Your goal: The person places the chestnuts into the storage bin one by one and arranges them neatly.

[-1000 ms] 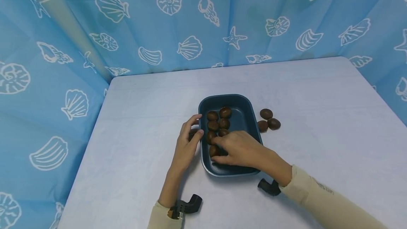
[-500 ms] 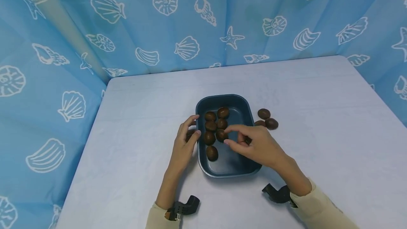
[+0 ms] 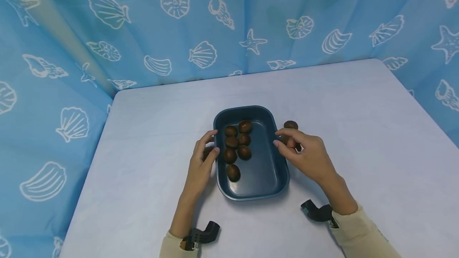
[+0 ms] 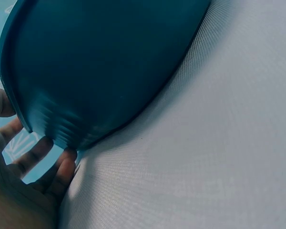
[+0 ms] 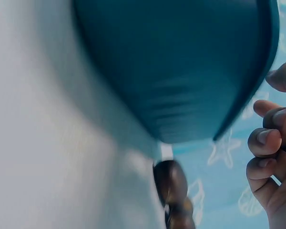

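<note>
A dark blue rectangular tray (image 3: 263, 166) sits mid-table in the head view. Glossy brown egg-shaped pieces (image 3: 244, 152) lie in two rows along its left side. My left hand (image 3: 199, 166) rests at the tray's left side, thumb and index fingertips at the rim; in the left wrist view other fingers (image 4: 35, 152) touch the outer wall. My right hand (image 3: 312, 154) hovers by the right rim, thumb and index finger apart with nothing between them. Beneath it, several loose brown pieces (image 3: 291, 124) are partly hidden. The right wrist view shows its other fingers (image 5: 266, 142) loosely curled.
A white cloth covers the table (image 3: 161, 122). Behind it and at the left hangs a blue curtain (image 3: 229, 31) with white shell prints. Black curved wrist mounts stick out near both sleeves, the left mount (image 3: 208, 232) low over the cloth.
My right hand has left the brown pieces inside the tray and moved right, past the rim, over the loose ones. My left hand keeps its place at the tray, and the head view has shifted slightly.
</note>
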Demonstrator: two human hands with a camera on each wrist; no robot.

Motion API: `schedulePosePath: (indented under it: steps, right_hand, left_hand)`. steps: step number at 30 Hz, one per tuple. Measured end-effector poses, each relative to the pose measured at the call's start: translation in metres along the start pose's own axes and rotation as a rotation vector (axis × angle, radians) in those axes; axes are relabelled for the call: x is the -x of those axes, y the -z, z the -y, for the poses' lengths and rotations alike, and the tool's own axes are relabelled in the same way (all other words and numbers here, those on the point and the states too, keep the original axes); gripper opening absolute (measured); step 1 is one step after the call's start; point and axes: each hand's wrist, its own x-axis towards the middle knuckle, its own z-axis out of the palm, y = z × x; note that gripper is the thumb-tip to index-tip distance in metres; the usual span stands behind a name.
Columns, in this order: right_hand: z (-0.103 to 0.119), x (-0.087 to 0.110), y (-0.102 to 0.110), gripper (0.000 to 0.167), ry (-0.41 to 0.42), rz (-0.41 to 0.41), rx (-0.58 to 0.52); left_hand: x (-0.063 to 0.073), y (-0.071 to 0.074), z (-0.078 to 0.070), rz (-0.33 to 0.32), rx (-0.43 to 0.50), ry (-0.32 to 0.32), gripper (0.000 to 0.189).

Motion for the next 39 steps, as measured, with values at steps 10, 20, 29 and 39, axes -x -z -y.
schedulePosePath:
  steps: [10,20,29,39]
  right_hand:
    - [-0.022,0.011,0.009,0.025,-0.094,-0.046,0.151]
    - [-0.037,0.015,0.014,0.026,-0.197,-0.017,0.216]
    - [-0.044,0.018,0.017,0.026,-0.309,0.014,0.251]
    - [-0.047,0.019,0.018,0.034,-0.380,0.066,0.265]
  left_hand:
    - [-0.003,0.004,-0.004,0.011,-0.015,-0.005,0.046]
    - [-0.002,0.004,-0.001,0.019,-0.011,-0.005,0.046]
    - [-0.001,0.002,-0.001,0.020,0.000,-0.013,0.046]
    - [0.001,0.000,-0.003,0.011,-0.007,-0.002,0.046]
